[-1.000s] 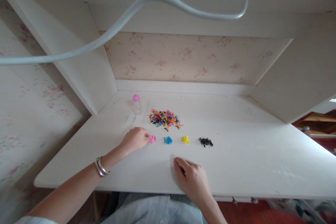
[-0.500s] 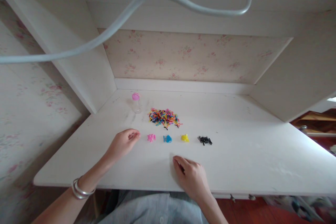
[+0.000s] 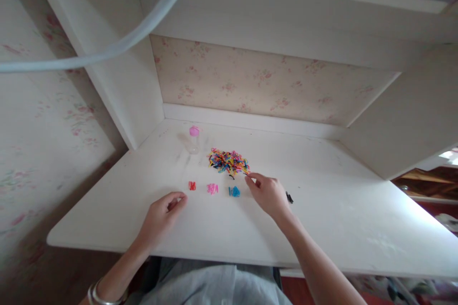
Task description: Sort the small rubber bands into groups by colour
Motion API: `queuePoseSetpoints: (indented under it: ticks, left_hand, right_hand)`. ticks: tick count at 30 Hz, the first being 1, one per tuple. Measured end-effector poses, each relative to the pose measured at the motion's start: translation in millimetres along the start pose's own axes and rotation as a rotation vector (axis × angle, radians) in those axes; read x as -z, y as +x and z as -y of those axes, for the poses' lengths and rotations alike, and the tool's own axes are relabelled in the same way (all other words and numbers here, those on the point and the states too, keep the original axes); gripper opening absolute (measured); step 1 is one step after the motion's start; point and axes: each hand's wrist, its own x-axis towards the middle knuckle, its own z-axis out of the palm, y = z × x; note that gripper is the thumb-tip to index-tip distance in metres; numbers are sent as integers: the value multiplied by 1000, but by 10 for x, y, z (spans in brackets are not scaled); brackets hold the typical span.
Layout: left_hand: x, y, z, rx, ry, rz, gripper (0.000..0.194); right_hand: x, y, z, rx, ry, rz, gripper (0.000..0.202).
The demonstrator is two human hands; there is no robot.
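A mixed pile of small coloured rubber bands (image 3: 228, 160) lies on the white desk. My right hand (image 3: 268, 193) reaches to its right edge, thumb and forefinger pinched at a band there. In a row nearer me are small heaps of red bands (image 3: 192, 185), pink bands (image 3: 212, 188) and blue bands (image 3: 234, 192). Black bands (image 3: 289, 197) show partly behind my right hand, which hides the yellow heap. My left hand (image 3: 164, 214) rests curled on the desk, just in front of the red heap, its fingers closed with nothing visible in them.
A clear bottle with a pink lid (image 3: 194, 138) stands left of the pile. The white desk (image 3: 343, 209) has side panels and a shelf (image 3: 272, 24) overhead. A pale cable (image 3: 143, 28) crosses the upper view.
My right hand has moved forward from the desk's front to the mixed pile's edge. My left hand has drawn back toward me, uncovering the red heap. The view has shifted slightly.
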Motion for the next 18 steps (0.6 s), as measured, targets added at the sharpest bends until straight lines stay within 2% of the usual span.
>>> queuePoseSetpoints:
  ticks: [3,6,12,18]
  left_hand:
    - [-4,-10,40,-31,-18,15,35]
    - [5,-23,62,-54,-21,29,34]
    - [39,-14,55,-77,-27,48,31]
    - [60,3,69,-72,-50,57,32]
  right_hand:
    - [-114,291,88,-70,-196,125,40]
    - [-267,464,163,-79,-302,179,43]
    - [-450,619,229,-76,-325,185,37]
    - [-449,627,126,-81,-212,128,39]
